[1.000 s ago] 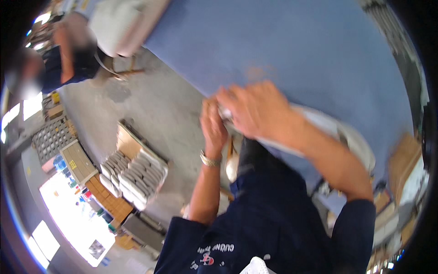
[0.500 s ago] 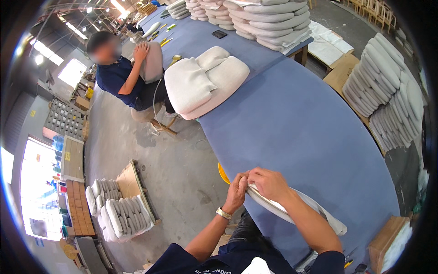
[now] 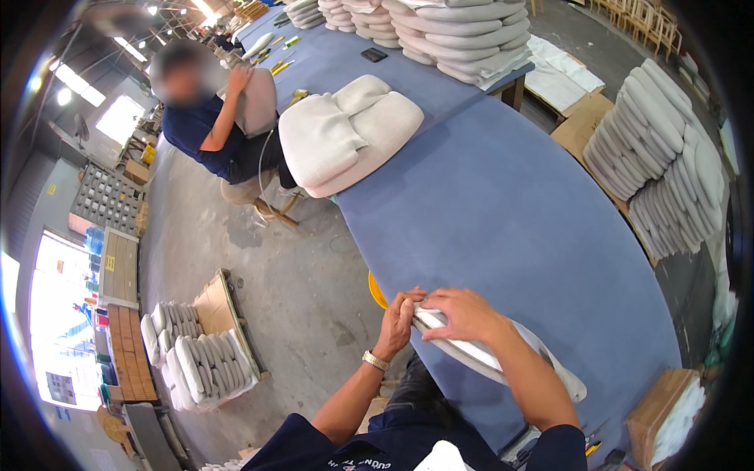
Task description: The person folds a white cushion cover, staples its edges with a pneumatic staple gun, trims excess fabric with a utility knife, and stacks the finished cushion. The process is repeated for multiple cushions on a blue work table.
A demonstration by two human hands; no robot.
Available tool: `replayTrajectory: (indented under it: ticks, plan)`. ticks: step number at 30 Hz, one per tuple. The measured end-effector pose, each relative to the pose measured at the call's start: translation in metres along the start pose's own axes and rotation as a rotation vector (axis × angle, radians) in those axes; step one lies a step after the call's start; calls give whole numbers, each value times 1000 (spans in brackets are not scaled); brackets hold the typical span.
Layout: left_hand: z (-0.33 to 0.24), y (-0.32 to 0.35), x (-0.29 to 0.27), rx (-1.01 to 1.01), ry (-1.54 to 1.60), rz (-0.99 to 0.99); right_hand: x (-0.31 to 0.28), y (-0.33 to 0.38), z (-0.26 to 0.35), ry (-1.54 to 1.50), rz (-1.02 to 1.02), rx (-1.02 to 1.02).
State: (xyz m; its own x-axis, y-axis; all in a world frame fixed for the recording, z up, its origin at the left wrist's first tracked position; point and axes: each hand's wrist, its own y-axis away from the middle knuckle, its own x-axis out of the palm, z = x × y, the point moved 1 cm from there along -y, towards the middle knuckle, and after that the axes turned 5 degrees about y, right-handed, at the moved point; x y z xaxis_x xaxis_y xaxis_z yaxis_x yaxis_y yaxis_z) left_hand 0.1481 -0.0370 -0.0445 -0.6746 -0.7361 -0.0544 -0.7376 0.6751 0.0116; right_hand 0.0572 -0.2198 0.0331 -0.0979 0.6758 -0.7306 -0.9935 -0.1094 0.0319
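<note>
A pale grey seat cushion lies along the near edge of the blue table, slanting from my hands down to the right. A white strip shows along its near side between the fabric edges. My left hand grips the cushion's far left end, with its fingers bent around the tip. Over that same end arches my right hand, its thumb on the near side and its fingers on the far side. My right forearm covers part of the cushion's middle.
Pale cushions lie stacked at the table's left edge. Beyond them a co-worker sits holding another cushion. More cushion piles stand at the back, on the right and on the floor at left. A yellow bucket sits below the table edge.
My right hand has gone from a tight pinch at the cushion's tip to a wider hold, thumb lower on the near side. My left fingers have straightened slightly. The view has shifted a little.
</note>
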Motion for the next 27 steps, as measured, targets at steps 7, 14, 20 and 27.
replayTrajectory:
  ticks: [7, 14, 20, 27]
  plan:
    - [-2, 5, -2, 20, -14, -3, 14, -9, -11, 23, -32, 36]
    - [24, 13, -11, 65, -268, -22, 39, -4, -11, 209, -270, -9]
    - [4, 6, 0, 18, -11, -20, 40, -15, -12, 146, -309, 16]
    - [6, 8, 0, -24, 57, -46, 39, -18, -14, 140, -337, 12]
